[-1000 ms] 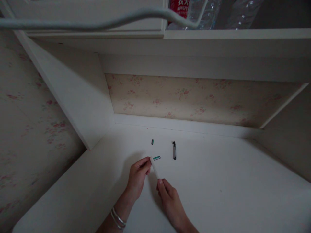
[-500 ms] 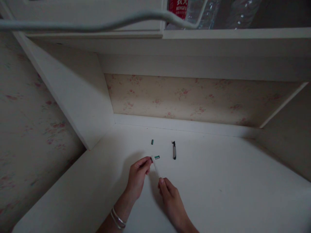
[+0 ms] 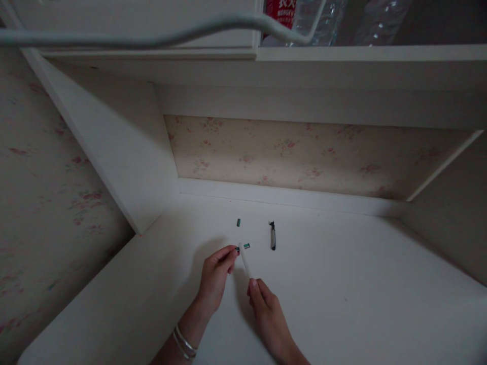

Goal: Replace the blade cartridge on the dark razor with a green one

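- Bare hands: 2, one left, one right
- Slim white straight stick: 1
- Small green-and-black rectangular cartridges: 2, one loose, one crossing the stick's tip
- Slim grey-and-black handle: 1
- Thin silvery bangles: looks like 2
- Clear plastic bottles: at least 2
- Red label with white lettering: 1
- Bent pale tube: 1

A white desktop spreads beneath a white overhead cabinet, which has 1 panelled door beside 1 dark open compartment. A white side panel stands at the left. Pink-flowered cream wallpaper covers 2 walls, the back wall and the left wall. The light is dim, the right end shadowed.
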### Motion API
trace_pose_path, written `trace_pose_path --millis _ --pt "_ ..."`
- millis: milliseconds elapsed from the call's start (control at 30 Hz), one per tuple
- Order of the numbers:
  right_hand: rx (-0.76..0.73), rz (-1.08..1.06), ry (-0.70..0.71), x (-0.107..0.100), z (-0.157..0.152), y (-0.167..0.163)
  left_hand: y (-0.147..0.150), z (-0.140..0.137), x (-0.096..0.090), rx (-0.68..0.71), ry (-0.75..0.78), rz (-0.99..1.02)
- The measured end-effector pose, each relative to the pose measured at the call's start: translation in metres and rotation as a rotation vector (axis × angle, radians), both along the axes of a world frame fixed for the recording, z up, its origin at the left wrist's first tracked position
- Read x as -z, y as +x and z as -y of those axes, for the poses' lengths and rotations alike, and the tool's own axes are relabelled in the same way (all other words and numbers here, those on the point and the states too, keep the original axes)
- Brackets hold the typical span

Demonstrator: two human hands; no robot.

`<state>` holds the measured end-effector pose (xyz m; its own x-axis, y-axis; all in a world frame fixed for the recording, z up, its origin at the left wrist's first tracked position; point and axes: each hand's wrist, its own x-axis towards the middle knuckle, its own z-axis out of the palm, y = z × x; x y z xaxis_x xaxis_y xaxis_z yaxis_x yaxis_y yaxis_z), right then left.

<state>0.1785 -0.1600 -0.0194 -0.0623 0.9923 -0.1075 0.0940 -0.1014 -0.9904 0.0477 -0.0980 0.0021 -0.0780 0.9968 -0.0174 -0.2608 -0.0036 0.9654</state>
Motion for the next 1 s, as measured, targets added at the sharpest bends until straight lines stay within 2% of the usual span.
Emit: trace_pose_path --millis 100,267,533,667,833,1000 --pt "-0.062 0.003 -0.017 -0.0014 0.0016 -0.0018 0.0002 0.0002 -0.0022 0.032 0.026 -0.007" --pt "-0.051 0.015 -0.001 -0.0019 0.0006 -0.0008 -0.0002 -0.0006 -0.001 0.031 0.023 -0.018" --pt "0.108 0.03 0.045 0.0045 -0.0045 0.0012 -0.0008 -0.0023 0.0043 -0.002 -0.008 0.003" --pt "0.078 0.03 0.051 0.0037 -0.0031 0.0004 -0.0009 -0.002 0.0029 -0.008 -0.018 -0.001" --pt "-0.07 0.047 0.025 0.0003 0.0004 -0.0013 -0.0001 -0.0004 -0.0008 0.03 0.03 -0.024" --pt "-0.084 0.031 0.036 -0.0026 0.0024 -0.0017 0.0006 0.0 -0.0027 0.032 0.034 -0.016"
